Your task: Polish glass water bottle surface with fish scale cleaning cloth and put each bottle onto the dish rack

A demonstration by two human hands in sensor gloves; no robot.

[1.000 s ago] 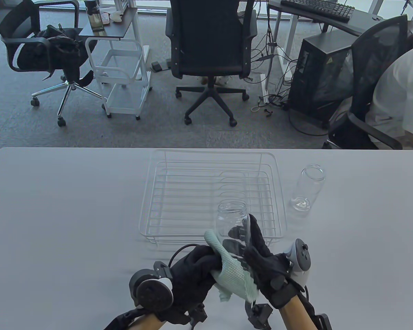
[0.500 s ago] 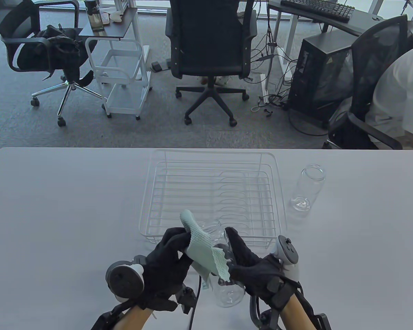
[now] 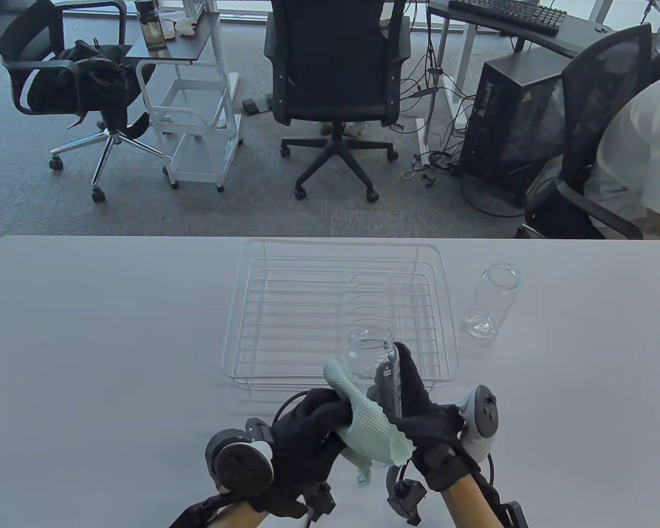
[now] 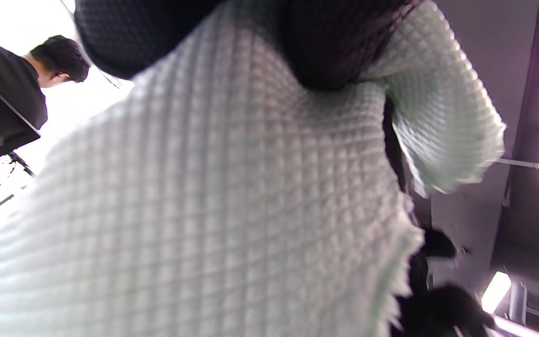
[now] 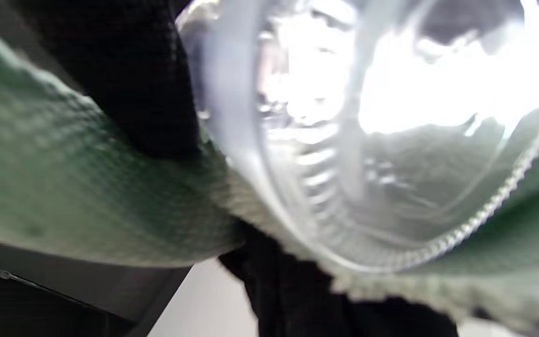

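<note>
A clear glass bottle [image 3: 369, 352] stands upright in the air near the table's front edge, its open mouth up. My right hand [image 3: 412, 401] grips its right side with fingers curled round the glass. My left hand [image 3: 313, 423] holds the pale green fish scale cloth [image 3: 371, 429] bunched against the bottle's lower left side. The cloth [image 4: 213, 201] fills the left wrist view. In the right wrist view the bottle's base [image 5: 391, 140] shows close up, with the cloth [image 5: 63, 178] beside it. A second glass bottle [image 3: 489, 300] stands on the table, right of the white wire dish rack [image 3: 338, 308].
The dish rack holds nothing and lies just beyond my hands. Past the table's far edge stand office chairs, a white cart and a computer desk. A person in white sits at the far right.
The bottle has swung from a tilted, lowered pose back to upright and to the right. My left hand and the cloth have slid down from its neck to its lower side.
</note>
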